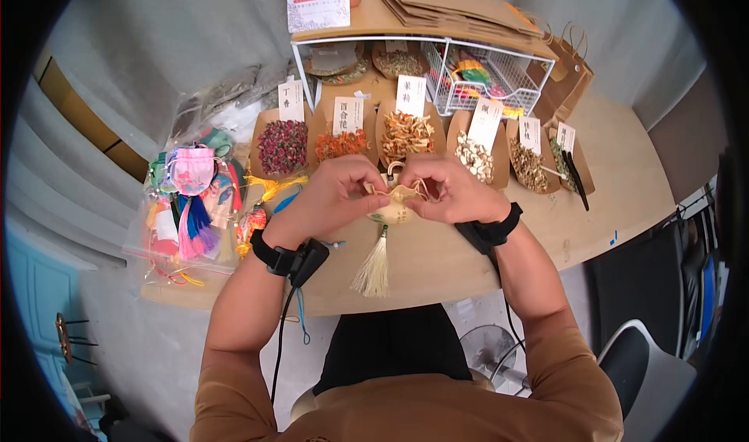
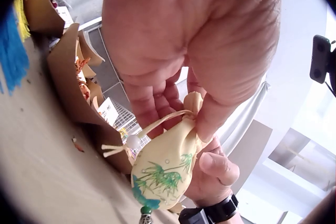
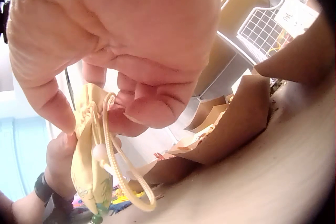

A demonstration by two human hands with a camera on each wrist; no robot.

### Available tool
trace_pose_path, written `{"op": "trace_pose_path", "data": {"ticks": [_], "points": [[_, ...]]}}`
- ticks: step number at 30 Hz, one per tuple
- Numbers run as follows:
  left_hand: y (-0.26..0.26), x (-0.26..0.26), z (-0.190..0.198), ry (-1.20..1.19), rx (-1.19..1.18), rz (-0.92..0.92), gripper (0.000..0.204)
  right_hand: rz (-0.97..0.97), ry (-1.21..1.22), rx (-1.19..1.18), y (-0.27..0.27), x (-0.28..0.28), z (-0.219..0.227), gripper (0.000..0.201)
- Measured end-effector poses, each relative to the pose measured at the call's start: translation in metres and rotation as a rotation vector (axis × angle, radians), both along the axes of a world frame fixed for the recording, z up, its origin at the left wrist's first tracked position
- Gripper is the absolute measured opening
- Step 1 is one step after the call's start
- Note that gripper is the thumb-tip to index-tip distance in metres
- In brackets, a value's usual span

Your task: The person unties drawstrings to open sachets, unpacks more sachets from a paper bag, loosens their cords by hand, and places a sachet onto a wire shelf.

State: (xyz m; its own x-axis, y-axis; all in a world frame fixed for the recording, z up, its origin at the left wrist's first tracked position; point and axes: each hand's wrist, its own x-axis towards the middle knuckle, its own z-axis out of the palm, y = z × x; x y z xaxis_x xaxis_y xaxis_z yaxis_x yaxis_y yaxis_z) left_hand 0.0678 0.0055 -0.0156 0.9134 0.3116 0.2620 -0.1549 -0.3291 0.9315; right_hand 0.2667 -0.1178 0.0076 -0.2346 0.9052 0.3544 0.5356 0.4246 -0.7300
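A small cream drawstring pouch, printed with green bamboo, hangs above the table's front half. My left hand pinches one side of its gathered mouth between thumb and fingers. On the opposite side, my right hand pinches the mouth too, its fingertips close to the left ones. A cord loop with a pale bead dangles from the pouch's neck. Below the pouch a green bead leads to a long cream tassel. The inside of the pouch is hidden.
Behind my hands stand several labelled kraft-paper trays of dried flowers and herbs, among them dark red buds. Colourful pouches and tassels pile up at the left. Black tongs lie at the right, below a white wire basket.
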Motion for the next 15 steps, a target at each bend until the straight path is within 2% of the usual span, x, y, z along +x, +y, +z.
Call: {"op": "trace_pose_path", "data": {"ticks": [5,8,9,11,15], "points": [[-0.005,-0.001,0.002,0.029,-0.057,0.006,0.012,0.004,-0.041,0.009,0.002,0.006,-0.01,0.009],[-0.006,-0.002,0.005,0.137,-0.101,0.024,0.013,0.03,0.195,-0.151,0.003,0.009,-0.022,0.01],[-0.006,-0.002,0.006,0.139,-0.17,-0.017,0.013,0.032,0.194,-0.153,0.003,0.008,-0.022,0.01],[-0.006,-0.004,0.007,0.141,-0.234,-0.056,0.013,0.061,0.419,-0.289,0.003,0.006,-0.02,0.013],[-0.002,-0.004,0.007,0.139,-0.243,-0.145,0.011,0.079,0.454,-0.413,0.001,0.008,-0.015,0.014]]}}
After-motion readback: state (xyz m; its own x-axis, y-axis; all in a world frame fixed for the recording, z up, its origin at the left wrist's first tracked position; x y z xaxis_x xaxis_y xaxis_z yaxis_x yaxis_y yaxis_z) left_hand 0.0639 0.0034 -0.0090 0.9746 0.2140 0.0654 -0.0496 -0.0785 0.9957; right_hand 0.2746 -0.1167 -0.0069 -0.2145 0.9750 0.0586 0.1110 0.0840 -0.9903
